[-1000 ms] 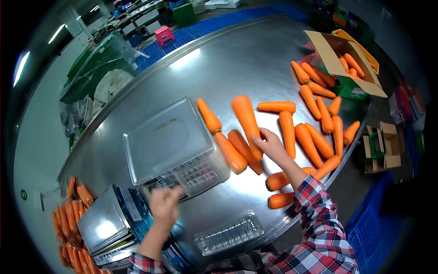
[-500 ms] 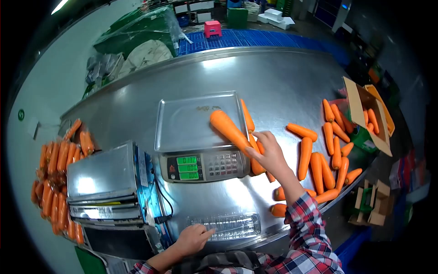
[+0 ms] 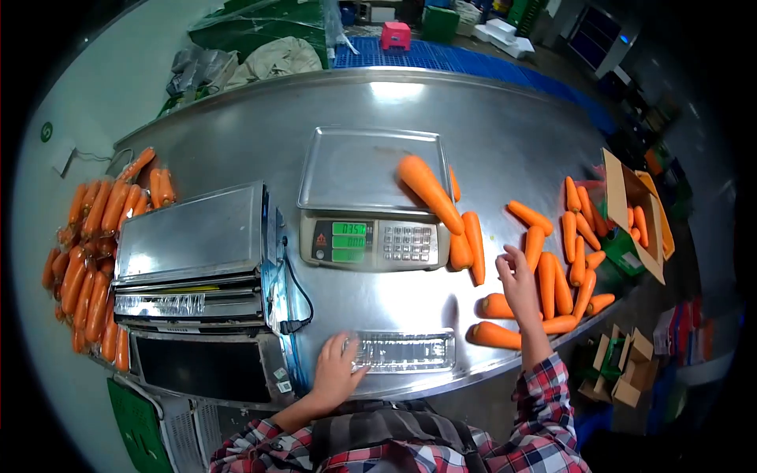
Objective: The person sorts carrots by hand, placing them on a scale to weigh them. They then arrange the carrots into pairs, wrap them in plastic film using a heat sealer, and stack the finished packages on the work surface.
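A large carrot (image 3: 428, 193) rests on the steel pan (image 3: 347, 169) of the digital scale (image 3: 371, 241), its narrower end overhanging the front right corner. My right hand (image 3: 519, 285) hangs over the table to the right of the scale, fingers apart and nothing in them. Just beyond its fingertips lies a carrot (image 3: 535, 246) from the loose group. My left hand (image 3: 336, 369) is at the left end of a clear plastic tray (image 3: 406, 351), fingers spread and seemingly touching its edge. More carrots (image 3: 474, 247) lie beside the scale's right side.
To the left stands a wrapping machine (image 3: 189, 236) with a cable, and wrapped carrots (image 3: 95, 209) are heaped beyond it. At the right, a cardboard box (image 3: 623, 189) holding carrots lies on its side. The steel table (image 3: 473, 118) has a raised rim.
My right hand has let go of the large carrot, now on the scale, and moved right toward the loose carrots. My left hand's fingers have spread at the tray. The view has shifted.
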### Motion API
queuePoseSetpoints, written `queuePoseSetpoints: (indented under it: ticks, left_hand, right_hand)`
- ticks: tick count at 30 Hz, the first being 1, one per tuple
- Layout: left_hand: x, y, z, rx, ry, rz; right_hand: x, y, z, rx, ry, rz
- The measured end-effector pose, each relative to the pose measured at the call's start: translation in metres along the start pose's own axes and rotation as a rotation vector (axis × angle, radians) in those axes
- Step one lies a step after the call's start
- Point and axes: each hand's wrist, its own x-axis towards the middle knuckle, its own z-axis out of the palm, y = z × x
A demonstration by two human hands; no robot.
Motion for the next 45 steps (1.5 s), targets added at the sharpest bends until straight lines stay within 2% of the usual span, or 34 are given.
queuePoseSetpoints:
  ticks: [2,6,7,8,12,15,20,25,31,34,38,40,42,43,44,45]
  left_hand:
    - [-0.001,0.008,0.004,-0.132,0.028,-0.23]
    - [-0.014,-0.005,0.042,-0.235,0.033,-0.643]
    - [-0.012,-0.004,0.04,-0.191,0.032,-0.671]
    - [-0.014,-0.003,0.039,-0.17,0.07,-0.645]
    - [-0.016,0.005,0.04,-0.088,0.195,-0.571]
    - [-0.006,0.01,0.037,-0.055,0.253,-0.561]
    - [-0.002,0.0,0.039,-0.069,0.175,-0.574]
    - [-0.004,-0.001,0.038,-0.014,0.227,-0.491]
    - [-0.007,-0.007,0.038,-0.06,0.242,-0.446]
    - [-0.007,-0.002,0.035,-0.05,0.26,-0.445]
    - [-0.012,0.001,0.031,-0.009,0.408,-0.4]
    - [-0.013,-0.009,0.033,-0.027,0.45,-0.317]
    - [-0.007,0.003,0.023,-0.201,0.397,-0.469]
    - [-0.009,-0.009,0.031,-0.31,0.448,-0.421]
    - [-0.011,-0.036,0.051,-0.261,0.612,-0.225]
    - [0.003,-0.01,0.036,-0.233,0.54,-0.268]
  right_hand:
    - [0.035,-0.009,0.01,0.018,-0.059,0.109]
    - [0.085,-0.045,0.053,-0.356,-0.333,0.114]
    - [0.09,-0.048,0.062,-0.416,-0.414,0.093]
    - [0.094,-0.047,0.067,-0.476,-0.494,0.075]
    - [0.1,-0.008,0.075,0.044,-0.497,0.092]
    - [0.089,-0.01,0.044,0.67,-0.606,0.393]
    - [0.047,0.03,-0.012,1.065,-0.515,0.513]
    - [0.014,0.064,-0.069,1.127,-0.315,0.448]
    - [-0.009,0.075,-0.079,1.163,-0.204,0.448]
    - [-0.016,0.071,-0.074,1.104,-0.232,0.459]
    - [-0.022,0.059,-0.062,1.071,-0.251,0.515]
    - [-0.024,0.066,-0.058,1.055,-0.282,0.604]
    - [-0.024,0.057,-0.066,1.02,-0.235,0.659]
    - [-0.023,0.054,-0.077,1.083,-0.263,0.713]
    - [-0.023,0.063,-0.083,1.094,-0.245,0.605]
    - [-0.022,0.073,-0.091,1.146,-0.167,0.579]
